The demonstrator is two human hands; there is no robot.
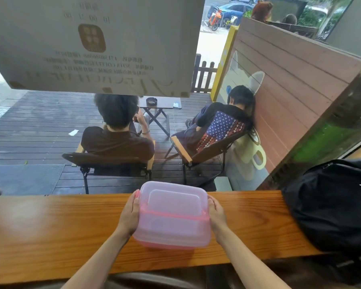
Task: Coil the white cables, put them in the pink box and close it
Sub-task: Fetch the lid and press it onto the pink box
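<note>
A translucent pink box (172,224) with its lid on stands in the middle of a wooden counter (50,230). My left hand (130,215) presses flat against the box's left side. My right hand (217,217) holds its right side the same way. The lid lies level on the box. No white cable shows anywhere; the cloudy plastic hides whatever is inside.
A black backpack (333,205) lies on the counter's right end. Beyond the counter is a window, with two seated people (117,130) in folding chairs on a wooden deck outside. A frosted sign (92,42) hangs on the glass above.
</note>
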